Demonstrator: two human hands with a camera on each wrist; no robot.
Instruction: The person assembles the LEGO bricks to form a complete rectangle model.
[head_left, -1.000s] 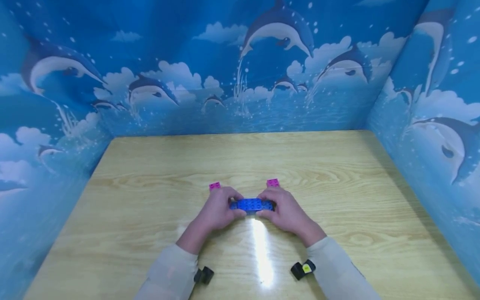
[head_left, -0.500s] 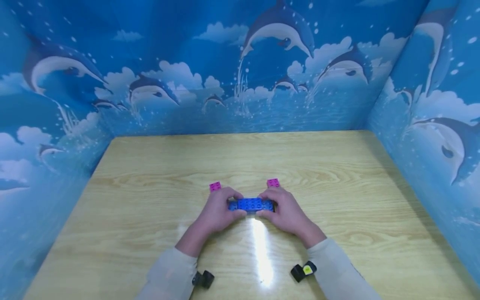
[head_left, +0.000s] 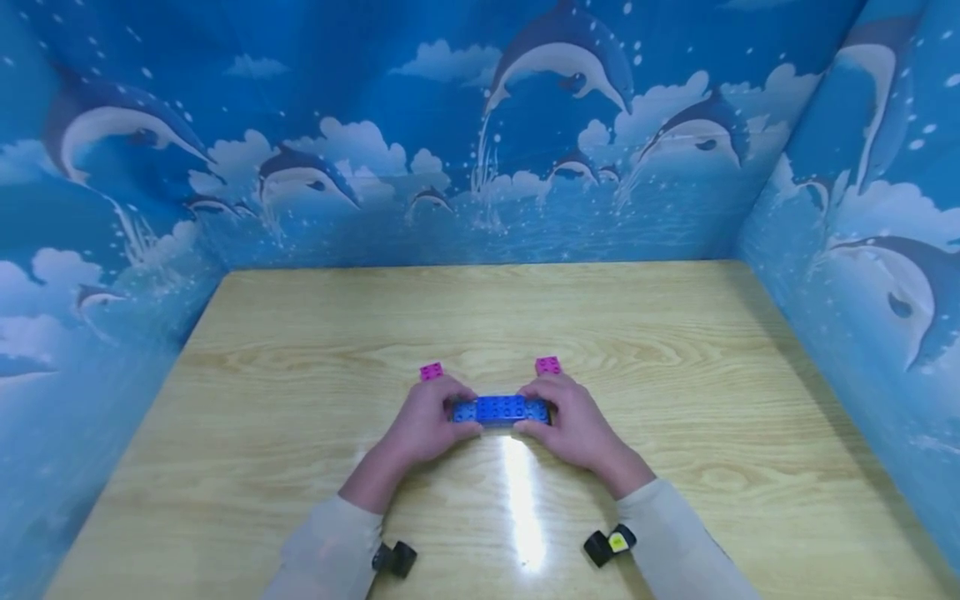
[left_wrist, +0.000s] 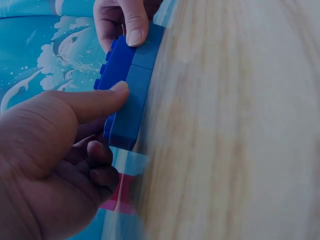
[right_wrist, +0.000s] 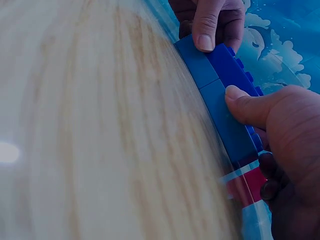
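Note:
A dark blue building brick (head_left: 500,407) with studs sits on top of two lighter blue bricks laid end to end, its ends short of theirs. My left hand (head_left: 427,421) pinches the left end of this stack, thumb on the near side of the left light blue brick (left_wrist: 131,107) and fingers behind. Opposite it, my right hand (head_left: 566,421) pinches the right light blue brick (right_wrist: 225,120) the same way, thumb in front. In both wrist views the stack stands close over the wooden table. The fingers on the far side are partly hidden.
Two pink bricks lie just beyond the hands, one at the left (head_left: 431,372) and one at the right (head_left: 548,365). The wooden table (head_left: 480,317) ends at a blue dolphin-print curtain (head_left: 465,225) at the back and sides.
My left hand has slid slightly left along the stack, so more of the left light blue brick shows. The right hand keeps its grip nearly unmoved.

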